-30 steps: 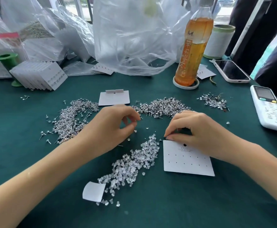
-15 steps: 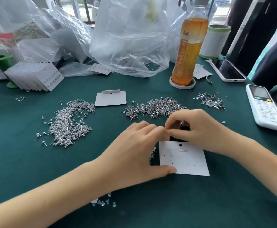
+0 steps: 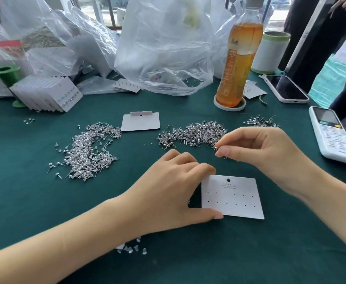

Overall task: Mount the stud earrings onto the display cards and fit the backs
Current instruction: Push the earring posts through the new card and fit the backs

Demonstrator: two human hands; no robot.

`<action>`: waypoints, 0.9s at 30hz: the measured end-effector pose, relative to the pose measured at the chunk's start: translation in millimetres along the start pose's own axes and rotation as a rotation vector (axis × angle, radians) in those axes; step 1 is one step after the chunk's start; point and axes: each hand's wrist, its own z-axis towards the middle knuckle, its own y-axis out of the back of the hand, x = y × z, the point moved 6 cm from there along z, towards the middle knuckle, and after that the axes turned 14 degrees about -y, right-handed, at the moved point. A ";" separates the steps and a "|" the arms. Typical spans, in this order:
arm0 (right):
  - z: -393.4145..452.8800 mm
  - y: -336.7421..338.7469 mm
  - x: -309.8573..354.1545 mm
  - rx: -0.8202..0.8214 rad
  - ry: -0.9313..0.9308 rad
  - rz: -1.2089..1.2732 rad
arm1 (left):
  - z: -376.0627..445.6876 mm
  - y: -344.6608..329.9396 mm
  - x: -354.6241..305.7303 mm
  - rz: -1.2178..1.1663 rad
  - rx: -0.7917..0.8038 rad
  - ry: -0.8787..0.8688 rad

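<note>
A white display card point(image 3: 232, 197) with two rows of small holes lies flat on the green cloth. My left hand point(image 3: 174, 191) grips its left edge, thumb on the near corner, fingers on the far corner. My right hand point(image 3: 266, 152) hovers just beyond the card and pinches a stud earring point(image 3: 216, 148) between thumb and forefinger at the near edge of the middle stud pile point(image 3: 194, 133). A second stud pile point(image 3: 88, 152) lies to the left. My left forearm hides most of the clear earring backs point(image 3: 132, 249).
A blank card point(image 3: 140, 124) lies beyond the piles. A stack of finished cards point(image 3: 49, 93) leans at far left. Behind stand plastic bags point(image 3: 164, 44), a tea bottle point(image 3: 237, 64) and a white cup point(image 3: 270, 52). A phone point(image 3: 286, 89) and remote point(image 3: 332, 134) lie right.
My left hand came over from the left pile to the card and took hold of its left edge. My right hand lifted off the card's top edge and pinched a stud at the middle pile.
</note>
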 end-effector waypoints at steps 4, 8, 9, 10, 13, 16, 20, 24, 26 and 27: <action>-2.0 -1.5 -1.3 0.001 -0.028 0.010 | -0.1 0.6 1.4 -0.016 -0.011 0.016; -3.4 0.2 -5.3 -0.076 -0.042 -0.074 | -0.3 6.8 5.8 -0.017 -0.064 0.027; -3.2 1.8 -6.6 -0.109 -0.041 -0.125 | -0.4 9.0 6.8 -0.004 -0.077 0.021; -2.5 1.9 -7.7 -0.124 -0.046 -0.160 | -0.7 11.5 8.0 0.011 -0.090 0.015; -2.0 -4.6 -10.8 -0.067 -0.080 -0.134 | -2.6 18.8 11.5 0.059 -0.130 -0.002; -1.6 -11.3 -13.5 0.022 -0.125 -0.067 | -3.5 24.1 13.1 0.091 -0.156 -0.021; -2.9 -12.6 -13.3 0.037 -0.159 -0.006 | -4.1 25.3 12.6 0.087 -0.167 -0.046; -3.8 -13.2 -12.6 -0.004 -0.172 0.088 | -5.0 20.6 13.7 0.041 -0.145 -0.027; -3.6 -13.4 -15.2 -0.024 -0.202 0.165 | -4.9 18.2 15.0 -0.027 -0.134 0.003; -3.6 -13.5 -16.5 -0.037 -0.218 0.186 | -5.0 17.6 15.8 -0.068 -0.139 0.018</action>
